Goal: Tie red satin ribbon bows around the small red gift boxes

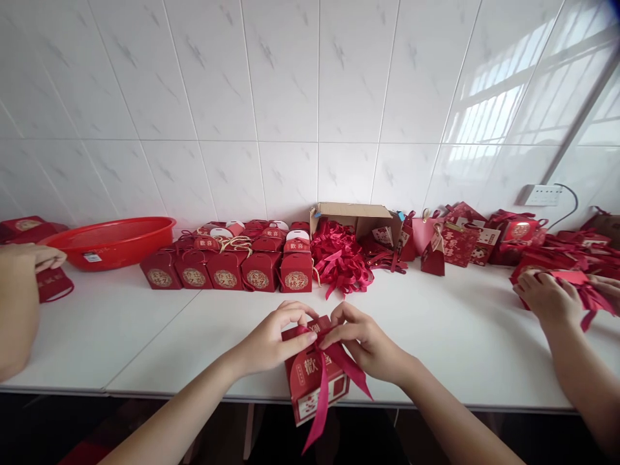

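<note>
A red gift box (310, 371) with gold characters sits tilted at the table's front edge, between my hands. A dark pink ribbon (321, 394) is gathered at its top, with two tails hanging over the front and right side. My left hand (281, 332) has its thumb and fingers closed on the ribbon at the top left of the box. From the right, my right hand (361, 339) pinches the ribbon near the same spot. The fingertips of both hands almost meet there.
Rows of red boxes (225, 271) stand behind, beside a red basin (121, 236). A ribbon pile (341, 258) spills from a cardboard box (356, 210). Small gift bags (460, 244) stand right. Other people's hands work at far left (46, 255) and far right (552, 297).
</note>
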### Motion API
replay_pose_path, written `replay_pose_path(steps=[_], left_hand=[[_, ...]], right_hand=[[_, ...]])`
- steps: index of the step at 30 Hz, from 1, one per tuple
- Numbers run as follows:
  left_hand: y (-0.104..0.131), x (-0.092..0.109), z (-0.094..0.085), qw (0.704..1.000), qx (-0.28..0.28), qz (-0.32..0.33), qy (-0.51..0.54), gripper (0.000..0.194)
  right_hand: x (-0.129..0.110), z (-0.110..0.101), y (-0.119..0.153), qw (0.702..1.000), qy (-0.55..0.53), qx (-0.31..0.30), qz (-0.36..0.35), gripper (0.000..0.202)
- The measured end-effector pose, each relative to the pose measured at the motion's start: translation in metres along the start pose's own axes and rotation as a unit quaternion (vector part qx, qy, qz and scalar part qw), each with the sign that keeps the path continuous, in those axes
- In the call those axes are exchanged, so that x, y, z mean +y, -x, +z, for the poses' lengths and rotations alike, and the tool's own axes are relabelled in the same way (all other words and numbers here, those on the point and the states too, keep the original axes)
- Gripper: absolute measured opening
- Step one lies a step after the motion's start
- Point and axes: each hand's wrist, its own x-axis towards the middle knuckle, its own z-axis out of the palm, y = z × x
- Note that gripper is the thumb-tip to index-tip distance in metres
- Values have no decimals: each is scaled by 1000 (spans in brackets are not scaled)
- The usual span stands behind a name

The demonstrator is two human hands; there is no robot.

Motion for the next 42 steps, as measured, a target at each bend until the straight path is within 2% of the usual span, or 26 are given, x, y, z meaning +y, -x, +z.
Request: replay_pose_path(steps=[4, 6, 12, 24, 31, 36, 39, 42], left_hand=[[2, 5, 6, 999, 5, 9, 40, 18], [0, 5, 10, 999, 12, -1, 52, 21], [-5, 3, 21, 995, 58, -22, 74, 29], [-10, 3, 22, 993, 54, -35, 98, 21], [-8, 1, 22, 994, 68, -48, 76, 33], [-8, 0, 23, 992, 72, -53, 88, 27], [-8, -1, 23, 990, 74, -59, 103, 23], [-8, -1, 23, 988, 71, -70, 122, 23]], right_hand=[[-3, 0, -1, 998, -10, 46, 32, 12], [-4, 0, -1, 998, -9, 51, 41, 7], [-3, 1, -2, 997, 6, 59, 41, 8], [1, 4, 2, 993, -9, 102, 59, 8], [0, 2, 6, 992, -9, 103, 74, 16], [0, 2, 5, 990, 4, 127, 65, 14], [2, 3, 4, 986, 18, 118, 117, 3], [2, 3, 5, 973, 16, 96, 208, 21]])
